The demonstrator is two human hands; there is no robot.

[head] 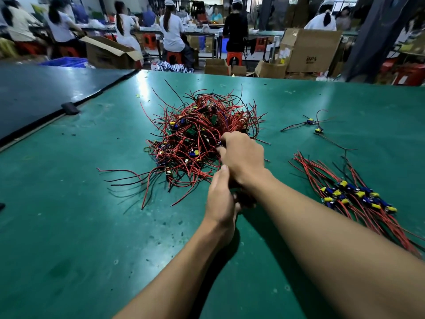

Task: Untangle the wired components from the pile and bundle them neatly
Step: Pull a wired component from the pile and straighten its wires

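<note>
Gripping, right hand: the right hand (241,155) is curling its fingers into the near-right fringe of the pile (197,134) and is clenching red strands there; exactly which component it is holding is hidden under the knuckles.
Left hand: the left hand (220,196) is closing round the gathered wires (245,200), a dark clump just under the right wrist; the two hands are touching.
Where the pile is lying: on the green bench (69,226), about midway between its left and right edges, directly ahead of both hands, toward the far edge.
Nearer hand: the right one is reaching into the tangle; the left is waiting just short of it.
Long axis: the pile is showing none, with ends sticking out all round; the sorted bundle (351,196) is running from near the bench's middle toward its near-right corner.
Likely pull: judging by this, a strand is going to come free toward the near edge.
Count: one pile, one sorted bundle, two loose components (310,122) toward the far-right, two hands; the parts in the bundle are overlapping too much to number.
</note>
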